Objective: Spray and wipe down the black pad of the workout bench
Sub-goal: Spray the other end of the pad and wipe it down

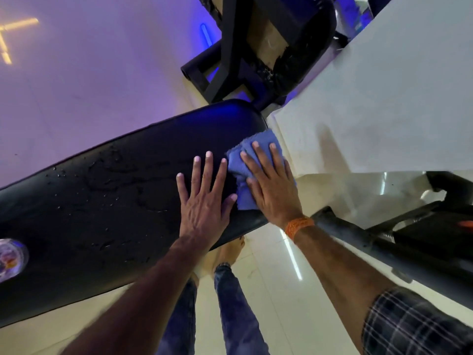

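The black pad (107, 201) of the workout bench runs from lower left to upper right, with water droplets scattered over its left and middle parts. A blue cloth (244, 160) lies at the pad's right end. My right hand (271, 185) presses flat on the cloth, fingers spread, an orange band on the wrist. My left hand (204, 196) rests flat on the bare pad just left of the cloth, fingers apart, its thumb touching the cloth's edge.
A clear bottle top (10, 257) shows at the pad's far left. A white wall or pillar (384, 98) rises right of the pad. Black gym frames stand behind (256, 47) and at the right (384, 247). Glossy tile floor lies below, with my legs.
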